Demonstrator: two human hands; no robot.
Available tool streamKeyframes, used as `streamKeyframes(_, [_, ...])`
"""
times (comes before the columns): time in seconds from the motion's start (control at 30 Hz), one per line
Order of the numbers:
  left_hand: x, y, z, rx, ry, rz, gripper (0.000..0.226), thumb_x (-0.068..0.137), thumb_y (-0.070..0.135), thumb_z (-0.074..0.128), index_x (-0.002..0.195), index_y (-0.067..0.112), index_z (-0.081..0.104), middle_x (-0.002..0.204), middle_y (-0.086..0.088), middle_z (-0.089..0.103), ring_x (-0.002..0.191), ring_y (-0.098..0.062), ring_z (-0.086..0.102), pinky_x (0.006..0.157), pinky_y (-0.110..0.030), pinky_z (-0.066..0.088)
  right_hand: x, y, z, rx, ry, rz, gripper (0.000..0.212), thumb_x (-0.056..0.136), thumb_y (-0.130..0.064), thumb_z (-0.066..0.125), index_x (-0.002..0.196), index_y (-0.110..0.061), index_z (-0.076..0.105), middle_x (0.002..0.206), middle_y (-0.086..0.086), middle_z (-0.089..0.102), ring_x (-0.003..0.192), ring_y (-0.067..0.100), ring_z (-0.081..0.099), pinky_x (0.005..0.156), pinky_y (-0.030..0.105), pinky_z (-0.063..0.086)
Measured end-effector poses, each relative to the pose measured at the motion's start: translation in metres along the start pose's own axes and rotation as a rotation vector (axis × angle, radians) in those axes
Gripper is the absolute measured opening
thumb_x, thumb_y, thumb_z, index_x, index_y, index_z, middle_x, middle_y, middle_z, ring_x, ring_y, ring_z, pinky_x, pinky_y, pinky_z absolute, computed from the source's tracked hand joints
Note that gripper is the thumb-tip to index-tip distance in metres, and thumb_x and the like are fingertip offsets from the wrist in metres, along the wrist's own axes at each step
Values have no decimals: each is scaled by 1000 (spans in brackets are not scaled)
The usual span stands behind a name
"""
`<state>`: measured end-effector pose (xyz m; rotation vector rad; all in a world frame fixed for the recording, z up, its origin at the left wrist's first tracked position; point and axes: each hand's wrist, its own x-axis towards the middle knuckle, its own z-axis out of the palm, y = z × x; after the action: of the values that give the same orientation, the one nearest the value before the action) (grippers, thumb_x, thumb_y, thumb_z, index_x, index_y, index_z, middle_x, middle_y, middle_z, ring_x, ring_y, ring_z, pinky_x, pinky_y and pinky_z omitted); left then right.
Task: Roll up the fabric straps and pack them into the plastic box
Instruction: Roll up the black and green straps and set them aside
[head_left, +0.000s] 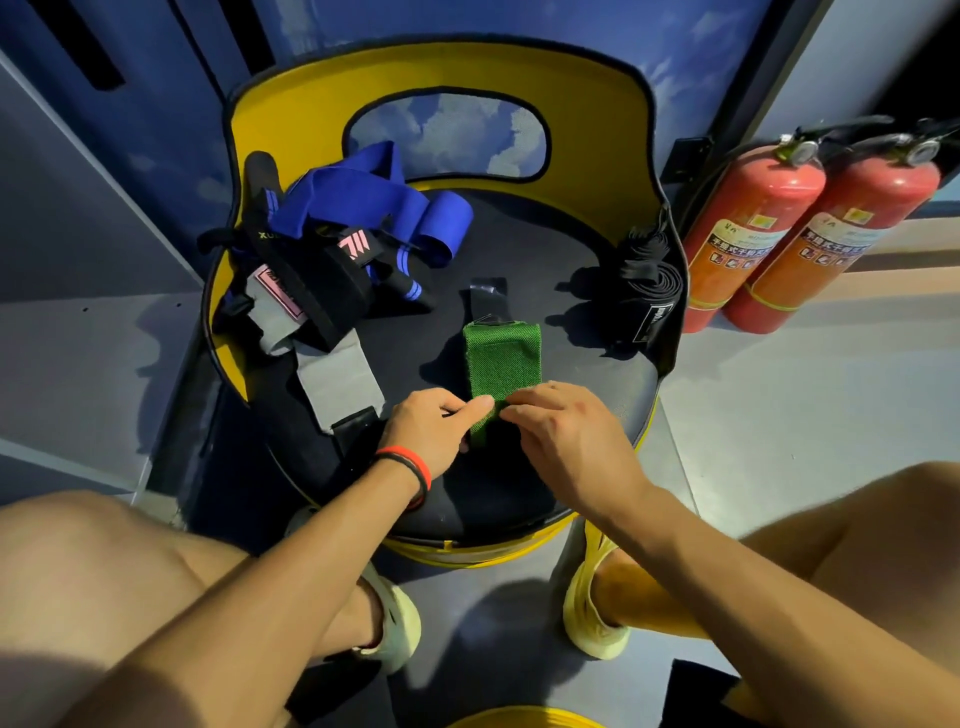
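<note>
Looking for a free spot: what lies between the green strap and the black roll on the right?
Only bare black seat cushion lies between the green strap and the black roll, as the head view shows.

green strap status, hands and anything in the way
Left hand, right hand pinch green strap at near end. Rest flat on seat, unrolled. Loose straps to its left, clear; box not seen.

**Round the Seat: Chair, Wall, Extinguishers**

Front and centre, a yellow chair (291, 119) with a black seat cushion (545, 270) and an oval cut-out in its backrest; behind it, a blue wall (171, 78) printed with white clouds; over on the right, a red fire extinguisher (748, 228) stands just beside a second extinguisher (852, 244) on the pale grey floor (779, 405); a yellow rim (524, 719) peeks in at the bottom edge.
</note>
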<state>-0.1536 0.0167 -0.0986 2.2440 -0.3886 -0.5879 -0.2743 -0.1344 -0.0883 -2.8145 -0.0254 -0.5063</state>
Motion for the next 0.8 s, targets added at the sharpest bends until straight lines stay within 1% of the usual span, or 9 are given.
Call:
streamKeyframes(0.1, [4,5,-1,17,43,-27,52,87,60,65,78,9,65,59,-3,68,51,-8,68,73,-42,58,-5,-6,6,-69,-11,29,42,76,-12,72,118,-9,71,122,6,69,112,28,64,103,39,46])
streamKeyframes(0.17, [6,9,-1,49,49,-30,57,89,61,63,75,6,61,54,-3,65,49,-8,68,71,-38,57,-6,-4,7,-117,-50,26,56,73,-17,77,127,-9,66,130,6,66,121,26,60,111,39,39])
streamKeyframes(0.3, [9,14,-4,57,8,-50,59,90,62,60,63,11,51,48,-3,61,51,-10,69,63,-30,49,-4,0,10,-164,-95,34,63,74,-19,80,133,-9,62,135,7,63,127,26,57,115,42,37])
streamKeyframes(0.4, [9,18,-6,1,-82,-114,57,91,61,59,67,10,48,49,-10,49,52,-11,71,58,-29,44,0,4,12,-140,-96,28,63,71,-15,79,131,-8,63,131,7,64,123,27,59,113,42,39])
streamKeyframes(0.5, [13,21,-7,45,-72,-132,61,91,64,56,61,12,47,43,1,52,56,-16,71,59,-29,46,7,11,9,-112,-144,41,66,67,-21,85,129,-10,63,127,4,66,117,26,61,110,38,39])
streamKeyframes(0.57, [23,20,-8,42,85,-129,60,88,68,55,66,12,55,60,2,66,68,-21,70,67,-32,51,10,14,6,-102,-192,49,69,66,-27,89,128,-11,64,124,4,68,113,27,63,107,38,42])
streamKeyframes(0.63, [36,21,-9,-148,179,-140,50,84,70,57,81,19,61,79,-1,72,79,-22,69,74,-36,55,10,15,3,-90,-227,52,69,66,-29,90,127,-11,65,122,4,70,111,28,65,104,40,46])
streamKeyframes(0.73, [49,27,-8,-505,27,-213,47,76,64,70,102,26,62,107,-7,74,93,-20,72,67,-31,56,9,17,3,-66,-268,58,68,69,-33,88,130,-13,64,125,4,69,111,28,64,101,40,48])
streamKeyframes(0.8, [54,33,-5,-608,-79,-210,28,87,36,75,109,22,65,118,-10,70,101,-22,70,72,-27,58,8,18,3,-51,-265,69,68,70,-33,88,131,-13,64,126,4,69,113,28,65,102,40,48])
